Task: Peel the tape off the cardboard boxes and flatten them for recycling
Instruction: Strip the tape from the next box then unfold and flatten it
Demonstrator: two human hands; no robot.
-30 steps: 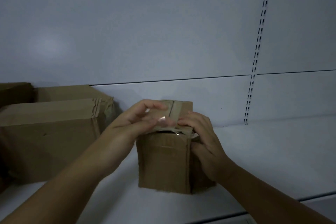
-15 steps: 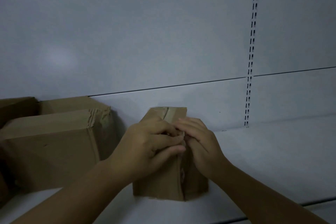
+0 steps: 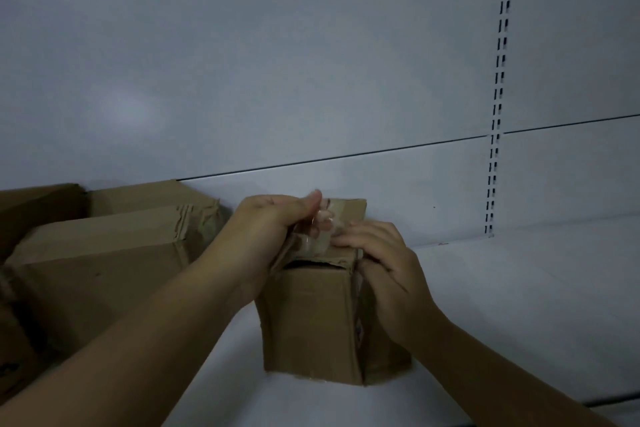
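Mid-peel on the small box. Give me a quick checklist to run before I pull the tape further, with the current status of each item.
1. Left hand pinches the tape: ok.
2. Right hand holds the small box at its top right edge: ok.
3. Box stands upright on the shelf: ok.
4. Tape fully off the top flap: not ok, its lower end is stuck by the right fingertips.
5. Tape on the far side and underside: cannot tell, hidden.
6. Box flattened: not ok, all walls stand.
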